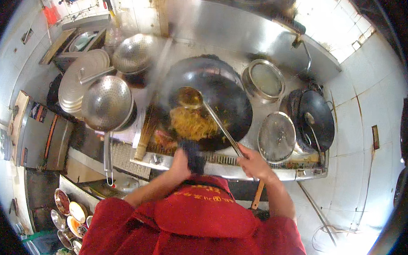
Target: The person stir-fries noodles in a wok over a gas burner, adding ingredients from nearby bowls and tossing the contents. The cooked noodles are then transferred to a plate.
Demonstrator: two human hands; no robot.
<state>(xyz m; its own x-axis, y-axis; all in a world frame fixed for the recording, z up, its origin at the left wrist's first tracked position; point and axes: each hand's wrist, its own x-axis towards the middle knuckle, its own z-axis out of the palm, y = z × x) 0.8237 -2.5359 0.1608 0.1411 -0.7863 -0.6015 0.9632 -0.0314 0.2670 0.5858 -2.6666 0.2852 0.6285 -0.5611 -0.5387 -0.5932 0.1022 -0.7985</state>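
Note:
A large dark wok point(220, 77) stands on the steel range. Yellowish shredded food point(192, 123) lies low in its near left part. My right hand point(253, 164) grips the long handle of a metal ladle point(222, 126). The ladle's bowl is over the wok, just beyond the food, and looks brown inside. At the wok's near edge, my left hand point(181, 164) is closed on a blurred dark cloth point(194, 156); the wok's rim or handle beneath is hidden.
Left of the wok are a bamboo brush point(145, 135), a perforated strainer point(106, 101) on a pot and another strainer point(135, 52). On the right stand a round mesh sieve point(277, 137), a round metal pot point(266, 79) and a smaller wok point(315, 118). Ingredient bowls point(78, 212) sit lower left.

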